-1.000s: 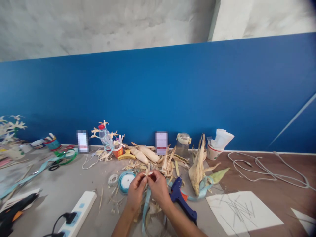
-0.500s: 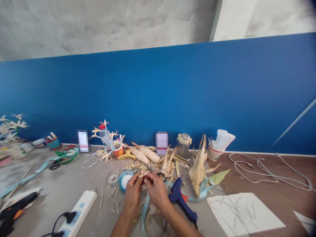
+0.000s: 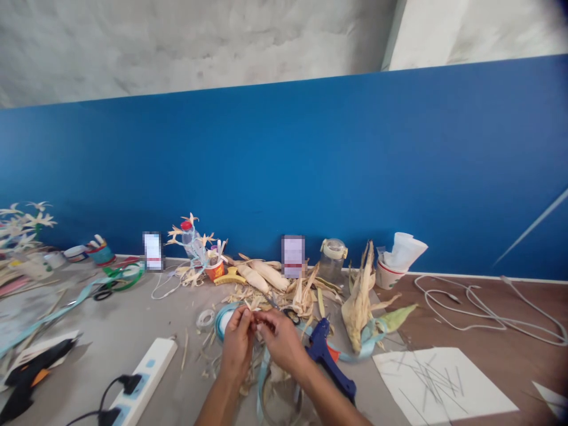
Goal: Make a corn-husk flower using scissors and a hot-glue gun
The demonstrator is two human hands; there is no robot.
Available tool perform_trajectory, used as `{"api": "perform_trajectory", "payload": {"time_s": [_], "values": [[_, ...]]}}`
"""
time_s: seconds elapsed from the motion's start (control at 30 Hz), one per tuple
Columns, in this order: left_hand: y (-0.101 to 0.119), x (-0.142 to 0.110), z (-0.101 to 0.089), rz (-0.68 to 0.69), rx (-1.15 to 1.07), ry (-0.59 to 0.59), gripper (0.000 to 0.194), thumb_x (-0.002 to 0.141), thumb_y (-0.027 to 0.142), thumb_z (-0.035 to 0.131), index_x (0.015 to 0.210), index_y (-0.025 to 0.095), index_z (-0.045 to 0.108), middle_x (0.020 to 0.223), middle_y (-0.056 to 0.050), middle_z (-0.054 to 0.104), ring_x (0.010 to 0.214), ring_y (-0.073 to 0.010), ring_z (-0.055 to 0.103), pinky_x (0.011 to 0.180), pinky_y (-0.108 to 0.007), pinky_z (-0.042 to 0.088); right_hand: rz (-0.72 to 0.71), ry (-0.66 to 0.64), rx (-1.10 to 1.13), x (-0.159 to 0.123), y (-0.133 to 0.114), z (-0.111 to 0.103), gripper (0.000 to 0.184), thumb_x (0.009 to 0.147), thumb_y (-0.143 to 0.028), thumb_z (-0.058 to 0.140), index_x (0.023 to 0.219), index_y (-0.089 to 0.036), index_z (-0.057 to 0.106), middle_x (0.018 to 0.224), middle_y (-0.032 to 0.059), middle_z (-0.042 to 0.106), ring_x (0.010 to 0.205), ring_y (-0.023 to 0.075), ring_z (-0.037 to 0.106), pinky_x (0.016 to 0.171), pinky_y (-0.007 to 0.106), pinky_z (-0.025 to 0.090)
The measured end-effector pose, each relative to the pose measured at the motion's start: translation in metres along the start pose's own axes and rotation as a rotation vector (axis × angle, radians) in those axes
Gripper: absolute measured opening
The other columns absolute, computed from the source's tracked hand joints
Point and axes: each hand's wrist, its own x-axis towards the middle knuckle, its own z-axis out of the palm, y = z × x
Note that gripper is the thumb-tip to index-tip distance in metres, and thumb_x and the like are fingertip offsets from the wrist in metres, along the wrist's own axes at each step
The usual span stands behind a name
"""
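My left hand [image 3: 238, 340] and my right hand [image 3: 279, 337] meet above the middle of the table, fingertips pinched together. Between them is a small pale piece of corn husk [image 3: 248, 305], mostly hidden by the fingers. Just behind and left of my left hand lies a roll of light blue ribbon [image 3: 220, 322]. Scissors [image 3: 291, 315] lie partly hidden behind my right hand. To the right of my right forearm rests a blue glue gun [image 3: 331, 361] with an orange trigger. Husk scraps are scattered beneath and around both hands.
A white power strip [image 3: 153, 370] with black plugs lies left. Behind stand corn husks [image 3: 266, 275], a lidded jar [image 3: 332, 260] and a paper cup [image 3: 388, 276]. Thin wires cover a white sheet [image 3: 479, 390] at right. A black glue gun [image 3: 39, 373] lies far left.
The view has shifted slightly. My fingers have turned a little around the husk piece, and less of it shows now. Both hands stay together in about the same place.
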Motion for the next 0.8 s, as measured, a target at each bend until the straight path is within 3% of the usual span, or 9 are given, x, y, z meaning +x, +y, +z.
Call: {"api": "perform_trajectory", "payload": {"time_s": [0.13,0.3,0.8], "values": [[0.006,0.000,0.001,-0.040,-0.208,-0.049,0.019,0.063,0.025,0.074,0.068,0.016,0.058,0.059,0.004,0.053,0.054,-0.0074,0.047,0.055,-0.020,0.041,0.077,-0.090,-0.308,0.008,0.009,-0.023,0.022,0.076,-0.016,0.048,0.081,-0.016,0.069,0.080,0.0071,0.068,0.077,0.0184,0.061,0.070,0.025,0.043],[0.009,0.001,0.001,-0.086,-0.312,-0.105,0.017,0.061,0.019,0.075,0.070,0.015,0.061,0.064,0.001,0.058,0.059,-0.0090,0.052,0.061,-0.022,0.044,0.162,-0.167,-0.584,0.007,0.009,-0.041,0.023,0.077,-0.018,0.047,0.087,-0.018,0.068,0.089,0.0076,0.069,0.087,0.0200,0.062,0.074,0.025,0.040],[0.010,0.002,-0.003,-0.145,-0.307,-0.123,0.017,0.062,0.019,0.075,0.064,0.015,0.058,0.062,0.002,0.056,0.059,-0.0096,0.052,0.061,-0.024,0.045,0.195,-0.139,-0.924,0.005,0.028,-0.016,0.029,0.073,-0.028,0.056,0.099,-0.017,0.062,0.107,0.0155,0.058,0.101,0.0296,0.053,0.081,0.037,0.040]]}}
